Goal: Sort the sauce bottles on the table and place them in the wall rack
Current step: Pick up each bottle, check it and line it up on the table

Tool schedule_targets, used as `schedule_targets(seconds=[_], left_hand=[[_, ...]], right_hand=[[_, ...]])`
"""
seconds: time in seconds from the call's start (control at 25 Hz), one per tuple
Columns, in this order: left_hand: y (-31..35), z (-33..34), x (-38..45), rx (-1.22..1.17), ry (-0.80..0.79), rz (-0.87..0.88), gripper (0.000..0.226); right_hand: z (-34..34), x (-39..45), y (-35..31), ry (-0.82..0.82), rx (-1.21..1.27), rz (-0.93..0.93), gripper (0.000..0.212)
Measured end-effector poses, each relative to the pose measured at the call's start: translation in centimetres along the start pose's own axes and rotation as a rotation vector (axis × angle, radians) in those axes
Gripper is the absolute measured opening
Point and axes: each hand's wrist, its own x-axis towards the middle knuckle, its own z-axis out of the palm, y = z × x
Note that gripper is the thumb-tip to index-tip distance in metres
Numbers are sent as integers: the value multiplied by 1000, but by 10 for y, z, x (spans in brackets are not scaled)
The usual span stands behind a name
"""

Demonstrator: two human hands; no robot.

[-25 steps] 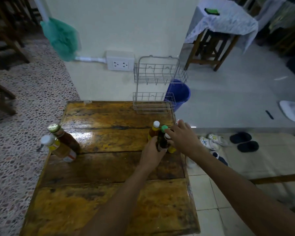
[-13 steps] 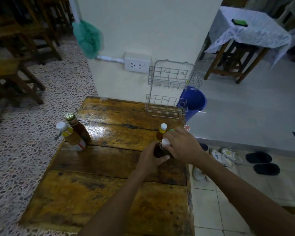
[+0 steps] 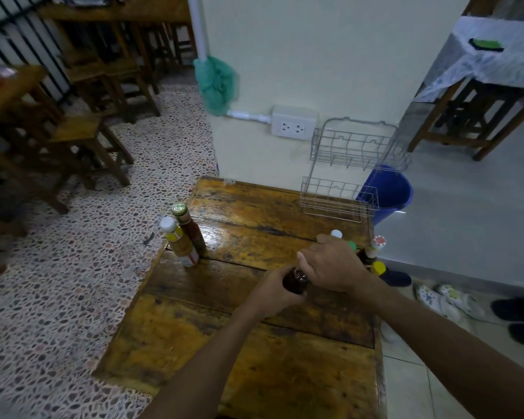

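**Both hands on one dark bottle at the desk**

My left hand (image 3: 280,287) wraps the body of a dark sauce bottle (image 3: 295,281) standing on the wooden desk (image 3: 285,373), while my right hand (image 3: 330,267) closes over its top. Beyond, more bottles (image 3: 372,252) cluster at the right edge; two others (image 3: 183,234) stand at the left edge. The wire wall rack (image 3: 350,173) hangs farthest back.

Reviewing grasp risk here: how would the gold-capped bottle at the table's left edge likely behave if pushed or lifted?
The gold-capped bottle is tall and narrow, so a push near its top would probably tip it. It stands against the white-capped bottle beside the table edge, so both might fall. It looks full, probably fairly heavy.
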Motion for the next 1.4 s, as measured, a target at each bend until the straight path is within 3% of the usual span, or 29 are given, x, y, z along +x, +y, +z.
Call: schedule_targets(seconds=[0.08, 0.2, 0.24, 0.32, 0.44, 0.52, 0.64, 0.72, 0.8, 0.88, 0.92, 0.96, 1.04, 1.12, 1.2, 1.32, 1.4], left_hand=[[-5, -8, -1, 102, 79, -4, 44], [-22, -17, 0, 200, 108, -39, 47], [-28, -21, 0, 145, 88, -50, 49], [-38, -36, -1, -17, 3, -39, 56], [-42, -63, -3, -68, -118, -15, 55], [-48, -73, -4, -45, -114, -19, 57], [-54, -80, -7, 20, -3, -46, 56], [-54, -90, -10, 265, 99, -45, 46], [-60, -97, -11, 525, 151, -28, 35], [-71, -101, -13, 544, 131, -16, 32], [-78, -104, -14, 475, 106, -15, 34], [-84, -110, -16, 371, 78, -19, 39], [-93, -122, -19, 198, -10, -38, 59], [-98, -130, -24, 182, -68, -41, 71], [-103, -129, -30, 211, -69, -25, 73], [-112, -123, -37, 259, -15, -101, 67], [-114, -120, -41, 418, 57, -127, 57]], right_hand=[[-1, 8, -18, -84, 20, 170, 46], [6, 23, -37, -367, 3, 310, 39], [3, 27, -43, -357, 5, 324, 51], [3, 35, -50, -166, 28, 270, 70], [12, 39, -49, 42, -38, -43, 44], [14, 49, -49, 33, -33, -63, 42], [17, 67, -67, -23, 48, 204, 47], [26, 74, -82, -205, 59, 298, 32], [39, 82, -89, -384, 224, 446, 28], [45, 87, -97, -447, 409, 625, 46], [47, 87, -103, -359, 426, 635, 55], [49, 86, -109, -226, 382, 568, 58], [49, 82, -114, -25, 202, 261, 52], [51, 79, -111, 19, 70, 50, 44], [54, 83, -114, -32, 98, 110, 43], [59, 95, -134, -231, 99, 277, 43], [61, 105, -142, -405, 208, 390, 36]])
